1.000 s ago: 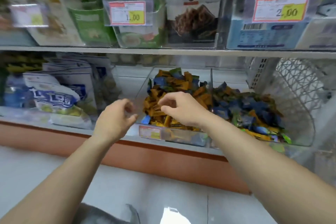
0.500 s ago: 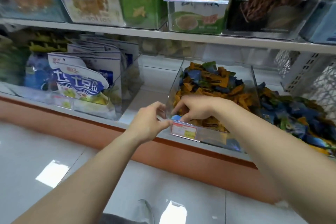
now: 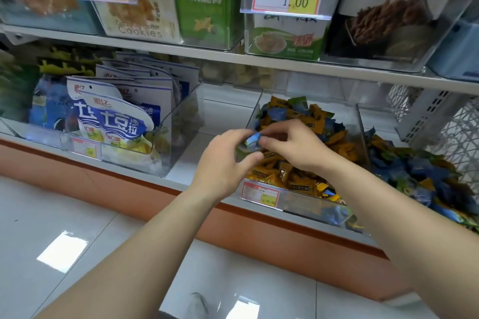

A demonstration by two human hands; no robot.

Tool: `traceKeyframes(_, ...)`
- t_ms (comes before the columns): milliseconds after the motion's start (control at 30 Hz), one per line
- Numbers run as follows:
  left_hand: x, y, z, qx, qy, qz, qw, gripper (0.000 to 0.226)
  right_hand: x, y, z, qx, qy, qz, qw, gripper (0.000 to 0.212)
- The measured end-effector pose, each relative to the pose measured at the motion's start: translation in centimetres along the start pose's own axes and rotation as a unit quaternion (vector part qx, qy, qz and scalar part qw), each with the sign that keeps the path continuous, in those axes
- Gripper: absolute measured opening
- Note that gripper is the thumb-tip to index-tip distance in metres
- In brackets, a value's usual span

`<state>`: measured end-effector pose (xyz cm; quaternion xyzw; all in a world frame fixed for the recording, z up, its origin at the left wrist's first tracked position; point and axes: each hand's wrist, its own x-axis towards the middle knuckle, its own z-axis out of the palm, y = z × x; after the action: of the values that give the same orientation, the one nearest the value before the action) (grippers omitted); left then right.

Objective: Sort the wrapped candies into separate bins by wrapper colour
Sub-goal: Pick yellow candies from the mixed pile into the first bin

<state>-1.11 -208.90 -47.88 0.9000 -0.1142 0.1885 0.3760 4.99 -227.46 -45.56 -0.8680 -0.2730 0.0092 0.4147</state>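
A clear bin (image 3: 298, 197) on the lower shelf holds mostly orange wrapped candies (image 3: 334, 147) mixed with some blue and green ones. A second clear bin (image 3: 361, 122) to its right holds mostly blue candies (image 3: 420, 171) with some orange and green. Above the front left corner of the orange bin, my left hand (image 3: 223, 163) and my right hand (image 3: 295, 146) meet. A blue-wrapped candy (image 3: 252, 139) is pinched between the fingers of both hands. Whether my left hand holds more candies is hidden.
A clear bin of blue-and-white snack bags (image 3: 114, 124) stands at the left, with a bare gap of shelf (image 3: 197, 153) between it and the candy bins. A white mesh basket (image 3: 456, 127) sits at far right. The upper shelf (image 3: 233, 57) carries boxed snacks and price tags.
My right hand has lifted out of the front of the orange bin with a blue candy and met my left hand. The camera has moved closer and turned left.
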Motion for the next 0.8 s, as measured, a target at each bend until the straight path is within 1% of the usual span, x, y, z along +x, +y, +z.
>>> traceKeyframes(33,0.2,0.2,0.2,-0.008,0.023,-0.008,1.0,0.031,0.1,0.0,-0.2,0.004,-0.006,0.011,1.0,0.018)
traceKeyframes(67,0.5,0.1,0.2,-0.014,0.044,-0.027,0.999,0.021,0.5,0.4,-0.5,0.005,0.016,0.033,0.999,0.019)
traceKeyframes(100,0.7,0.0,0.2,-0.018,0.059,-0.052,0.997,0.015,1.0,0.7,-1.0,-0.006,0.059,0.061,0.996,0.022)
traceKeyframes(133,0.8,-0.3,0.1,-0.024,0.069,-0.077,0.994,0.012,1.8,1.3,-1.7,-0.05,0.109,0.083,0.989,0.025)
traceKeyframes(167,0.9,-0.5,0.1,-0.034,0.077,-0.097,0.992,0.011,2.6,1.8,-2.3,-0.122,0.134,0.09,0.979,0.029)
traceKeyframes(200,1.0,-0.7,0.0,-0.047,0.084,-0.112,0.989,0.01,3.5,2.2,-2.6,-0.193,0.124,0.088,0.969,0.036)
traceKeyframes(233,1.0,-0.8,0.0,-0.056,0.092,-0.121,0.987,0.01,4.2,2.5,-2.5,-0.244,0.095,0.085,0.961,0.046)
traceKeyframes(300,1.0,-1.0,-0.1,-0.068,0.099,-0.129,0.984,0.01,5.6,2.7,-2.0,-0.287,0.04,0.087,0.953,0.064)
traceKeyframes(333,1.0,-1.0,-0.1,-0.073,0.097,-0.131,0.984,0.009,6.3,2.7,-1.8,-0.287,0.028,0.094,0.953,0.068)
traceKeyframes(400,1.1,-1.2,-0.1,-0.083,0.091,-0.133,0.983,0.01,7.7,3.0,-1.6,-0.291,0.016,0.117,0.949,0.063)
traceKeyframes(467,1.1,-1.4,-0.1,-0.089,0.09,-0.133,0.983,0.011,8.5,3.0,-2.0,-0.297,-0.007,0.13,0.946,0.051)
traceKeyframes(533,1.2,-1.5,-0.2,-0.094,0.09,-0.134,0.982,0.013,8.7,3.0,-2.3,-0.283,-0.029,0.112,0.952,0.037)
traceKeyframes(567,1.2,-1.6,-0.1,-0.098,0.091,-0.135,0.982,0.014,8.7,3.1,-2.3,-0.273,-0.018,0.096,0.957,0.029)
traceKeyframes(600,1.3,-1.6,-0.1,-0.102,0.091,-0.135,0.981,0.014,8.6,3.2,-2.3,-0.256,0.013,0.084,0.963,0.02)
traceKeyframes(633,1.3,-1.6,-0.1,-0.106,0.091,-0.135,0.981,0.014,8.5,3.1,-2.2,-0.234,0.055,0.075,0.968,0.013)
traceKeyframes(667,1.4,-1.7,0.0,-0.108,0.091,-0.135,0.981,0.014,8.4,3.1,-2.0,-0.211,0.097,0.067,0.97,0.01)
traceKeyframes(700,1.4,-1.7,0.1,-0.111,0.092,-0.134,0.98,0.013,8.5,3.0,-1.7,-0.196,0.122,0.058,0.971,0.012)
traceKeyframes(733,1.5,-1.6,0.1,-0.113,0.093,-0.134,0.98,0.013,8.6,3.0,-1.3,-0.19,0.121,0.057,0.973,0.017)
traceKeyframes(800,1.5,-1.6,0.2,-0.115,0.095,-0.135,0.98,0.012,8.9,2.9,-0.5,-0.187,0.053,0.076,0.978,0.027)
